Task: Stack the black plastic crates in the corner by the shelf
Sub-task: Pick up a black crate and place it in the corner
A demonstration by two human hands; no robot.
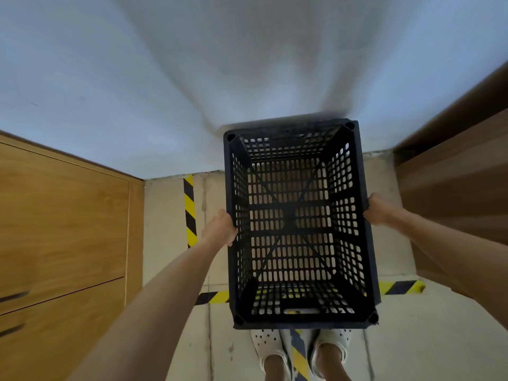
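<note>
Carrying black perforated plastic crate [299,224] between your hands, open top up, level, clear of floor. Left hand [220,229] grips left rim, right hand [378,210] grips right rim; fingers curled round edges at mid-length, likely for balance. Crate's far end toward white wall [192,78]. Yellow-black hazard tape [189,210] on floor just left of left hand; wooden cabinet [63,215] further left. No other crates visible.
</note>
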